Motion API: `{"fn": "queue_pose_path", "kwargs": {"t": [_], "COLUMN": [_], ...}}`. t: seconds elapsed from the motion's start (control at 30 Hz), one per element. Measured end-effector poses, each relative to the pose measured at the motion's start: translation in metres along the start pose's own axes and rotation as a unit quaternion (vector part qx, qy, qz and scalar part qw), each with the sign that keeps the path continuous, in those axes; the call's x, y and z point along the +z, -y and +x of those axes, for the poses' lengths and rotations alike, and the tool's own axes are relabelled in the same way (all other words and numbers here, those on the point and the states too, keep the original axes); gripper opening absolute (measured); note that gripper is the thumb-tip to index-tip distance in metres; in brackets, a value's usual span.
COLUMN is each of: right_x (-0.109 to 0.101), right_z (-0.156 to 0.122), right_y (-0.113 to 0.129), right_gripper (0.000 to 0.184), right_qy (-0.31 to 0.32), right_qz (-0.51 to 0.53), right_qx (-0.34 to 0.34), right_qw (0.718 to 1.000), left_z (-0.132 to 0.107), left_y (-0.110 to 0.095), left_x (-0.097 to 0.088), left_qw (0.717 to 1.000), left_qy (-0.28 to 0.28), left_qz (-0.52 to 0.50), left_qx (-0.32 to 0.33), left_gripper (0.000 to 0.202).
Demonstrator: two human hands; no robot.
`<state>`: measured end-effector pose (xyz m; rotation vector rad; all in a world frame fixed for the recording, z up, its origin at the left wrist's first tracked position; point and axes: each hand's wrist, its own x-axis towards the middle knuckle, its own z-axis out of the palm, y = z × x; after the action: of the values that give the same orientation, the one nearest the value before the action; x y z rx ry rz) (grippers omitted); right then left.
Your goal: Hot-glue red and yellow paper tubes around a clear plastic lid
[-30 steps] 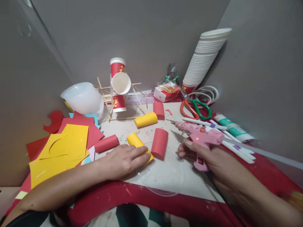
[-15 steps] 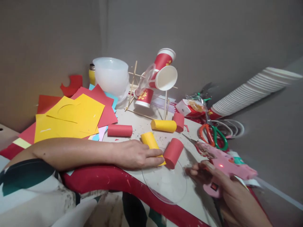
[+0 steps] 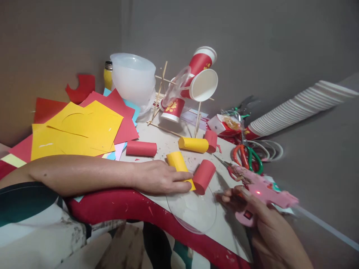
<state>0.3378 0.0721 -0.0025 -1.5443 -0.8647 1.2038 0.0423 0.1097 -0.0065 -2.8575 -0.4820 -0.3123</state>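
My left hand point(image 3: 165, 177) has its fingers over a yellow paper tube point(image 3: 177, 161), holding it at the edge of a round clear plastic lid point(image 3: 193, 215). Touching or very close to that tube, a red paper tube point(image 3: 205, 176) leans on the lid's far edge. My right hand point(image 3: 260, 215) grips a pink hot glue gun point(image 3: 265, 187) with a small red light lit. Its nozzle points left and is partly hidden among scissor blades. Farther back lie a second yellow tube point(image 3: 193, 144), a short red tube point(image 3: 211, 141) and another red tube point(image 3: 141, 148).
Red and yellow paper sheets point(image 3: 81, 130) spread at the left. Behind them stand clear plastic bowls point(image 3: 133, 82) and a yellow bottle point(image 3: 108, 76). A stick frame carries red paper cups point(image 3: 200, 64). Scissors point(image 3: 243, 157) and a long cup stack point(image 3: 297, 110) are at the right.
The whole view has shifted slightly, with the near things sitting a little higher. Both hands keep their holds on the yellow tube and the glue gun.
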Motion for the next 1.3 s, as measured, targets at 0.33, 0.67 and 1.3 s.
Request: {"fn": "queue_pose_path", "kwargs": {"t": [0.33, 0.67, 1.3], "right_x": [0.006, 0.002, 0.002], "right_z": [-0.008, -0.008, -0.009], "right_y": [0.019, 0.02, 0.024], "right_gripper": [0.035, 0.032, 0.029], "right_qy": [0.036, 0.06, 0.04], "right_qz": [0.042, 0.022, 0.014], "right_qx": [-0.002, -0.03, -0.017], "right_qw": [0.998, 0.998, 0.999], "left_z": [0.0, 0.005, 0.003], "left_y": [0.008, 0.018, 0.022], "left_x": [0.001, -0.007, -0.004], "left_qw": [0.992, 0.994, 0.993], "left_qy": [-0.128, -0.104, -0.103], "left_qz": [-0.012, -0.018, -0.029], "left_qx": [0.013, 0.039, 0.046], "left_gripper": [0.027, 0.025, 0.029]}}
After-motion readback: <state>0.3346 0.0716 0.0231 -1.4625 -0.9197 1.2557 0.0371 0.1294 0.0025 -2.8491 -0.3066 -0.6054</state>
